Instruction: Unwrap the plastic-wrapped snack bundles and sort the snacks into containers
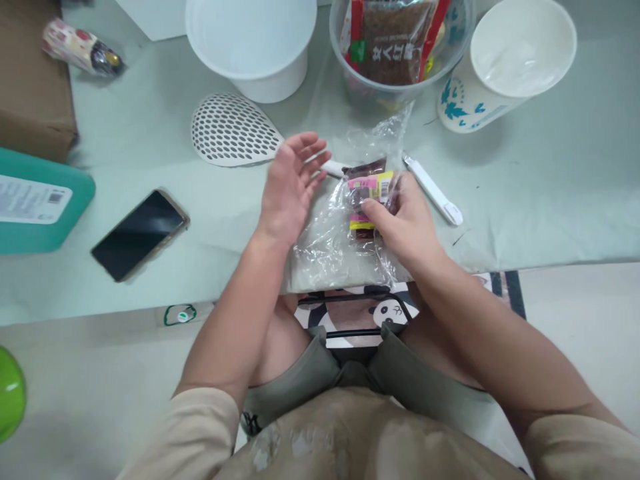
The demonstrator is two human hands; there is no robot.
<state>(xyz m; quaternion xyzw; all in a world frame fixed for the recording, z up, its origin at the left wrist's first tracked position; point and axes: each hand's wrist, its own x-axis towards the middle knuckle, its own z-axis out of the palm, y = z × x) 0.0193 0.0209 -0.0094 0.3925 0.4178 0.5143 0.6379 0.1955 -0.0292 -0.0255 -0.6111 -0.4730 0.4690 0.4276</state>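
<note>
My right hand (404, 217) grips a small wrapped snack pack (369, 187) with pink and yellow labelling, thumb on top. A similar dark brown piece shows just below it. Crumpled clear plastic wrap (325, 237) lies under and around the pack. My left hand (293, 183) is raised to the left of the pack, fingers apart, with nothing in it. Behind its fingers passes the handle of a white slotted skimmer (235, 130). A white utility knife (434, 190) rests just right of my right hand.
Along the far side stand a white tub (250, 40), a clear bowl (345, 73) of packaged food and a patterned paper bucket (480, 100). Leftward lie a phone (140, 233), a teal container (75, 190), a cardboard box (35, 87) and a small wrapped item (83, 48).
</note>
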